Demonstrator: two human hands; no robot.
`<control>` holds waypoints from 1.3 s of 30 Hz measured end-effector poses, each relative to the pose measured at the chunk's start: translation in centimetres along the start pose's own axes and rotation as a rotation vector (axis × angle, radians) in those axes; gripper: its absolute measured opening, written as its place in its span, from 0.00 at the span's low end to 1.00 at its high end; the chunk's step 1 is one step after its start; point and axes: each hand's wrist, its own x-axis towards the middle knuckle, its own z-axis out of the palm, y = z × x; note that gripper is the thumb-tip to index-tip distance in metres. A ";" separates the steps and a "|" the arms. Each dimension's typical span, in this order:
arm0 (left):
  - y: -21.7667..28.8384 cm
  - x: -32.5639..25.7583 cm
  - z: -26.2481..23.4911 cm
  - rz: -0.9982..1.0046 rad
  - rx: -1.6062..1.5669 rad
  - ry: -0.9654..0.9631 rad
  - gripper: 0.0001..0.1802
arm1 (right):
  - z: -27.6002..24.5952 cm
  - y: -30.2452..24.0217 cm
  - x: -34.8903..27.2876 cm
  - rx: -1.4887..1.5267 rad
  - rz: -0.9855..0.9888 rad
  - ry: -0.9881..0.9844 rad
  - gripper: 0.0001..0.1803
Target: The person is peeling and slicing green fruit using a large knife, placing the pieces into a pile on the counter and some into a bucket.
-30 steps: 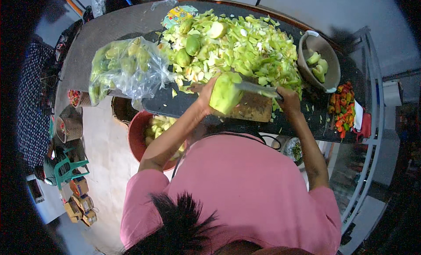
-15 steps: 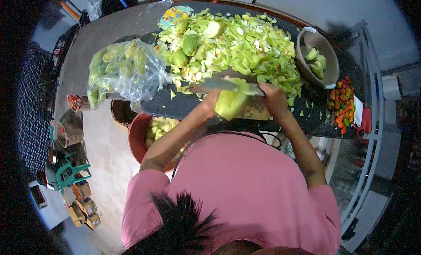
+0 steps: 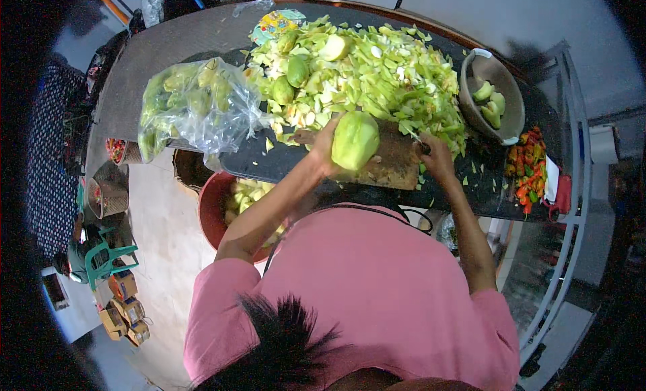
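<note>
My left hand point(image 3: 324, 151) grips a large pale green fruit point(image 3: 355, 141) from its left side, holding it upright over a wooden chopping board point(image 3: 398, 170). The skin looks cut away in flat facets. To the right, my right hand point(image 3: 439, 161) is closed round the dark handle of a knife point(image 3: 424, 147). Its blade points up and left against the peelings and is hard to make out. Beyond the board spreads a broad heap of green and whitish peelings point(image 3: 383, 71). Whole green fruits point(image 3: 297, 71) lie on the heap's left part.
A clear plastic bag point(image 3: 202, 105) of green fruits lies at the left. An oval bowl point(image 3: 515, 98) with several pale pieces stands at the right, beside a pile of red and orange chillies point(image 3: 526, 163). Below the table edge, a red tub point(image 3: 210, 212) holds peeled pieces.
The knife has come off the fruit and moved right with my right hand. My left hand now holds the fruit more upright, slightly to the right.
</note>
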 end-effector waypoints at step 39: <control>-1.3 0.2 1.2 -0.064 0.043 0.123 0.29 | -1.9 -2.1 0.0 -0.335 -0.063 -0.047 0.12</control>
